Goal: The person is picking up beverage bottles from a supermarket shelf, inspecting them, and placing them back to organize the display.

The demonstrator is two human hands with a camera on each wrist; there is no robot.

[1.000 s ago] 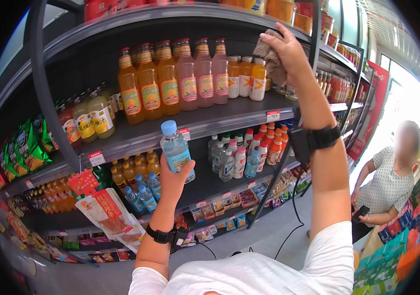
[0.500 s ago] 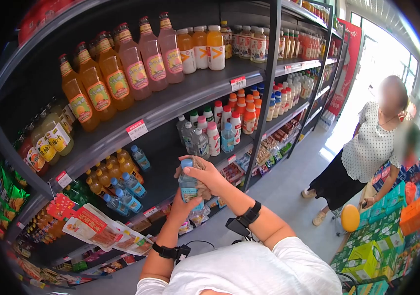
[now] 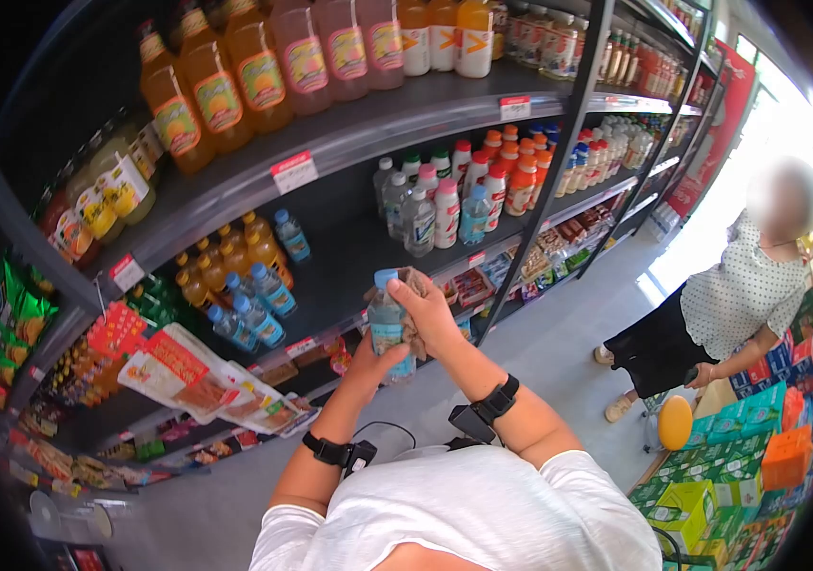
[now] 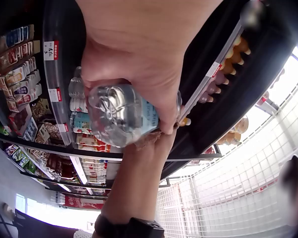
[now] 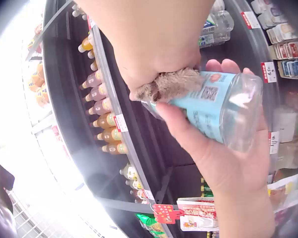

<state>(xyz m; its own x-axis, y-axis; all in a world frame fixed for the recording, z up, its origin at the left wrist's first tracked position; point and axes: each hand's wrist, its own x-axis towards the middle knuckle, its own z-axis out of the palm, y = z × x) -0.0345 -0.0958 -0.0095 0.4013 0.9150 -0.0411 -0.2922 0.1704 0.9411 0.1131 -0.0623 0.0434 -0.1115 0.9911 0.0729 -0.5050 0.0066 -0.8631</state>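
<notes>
Brown cloth (image 5: 176, 85) gripped in right hand (image 3: 431, 319), against bottle (image 5: 208, 106) near cap (image 3: 386, 277); left hand (image 5: 231, 166) curled round lower half, nearer base.

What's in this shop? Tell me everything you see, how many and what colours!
Held bottle: one, clear and blue, between the hands
Cloth: one, brown, against that bottle
Shelves: several, black, left and middle
Tall bottles: at least six, amber or pink, upper shelf
Blue-capped bottles: several, clear, shelf below
Price tags: several, red and white, shelf edges
Snack bags: several, green, far left
Person: one, dotted white top, right
Boxes: many, mostly green, lower right
Small goods: too many to count
Left hand: one, bare, round the bottle
Right hand: one, bare, holding the cloth
</notes>
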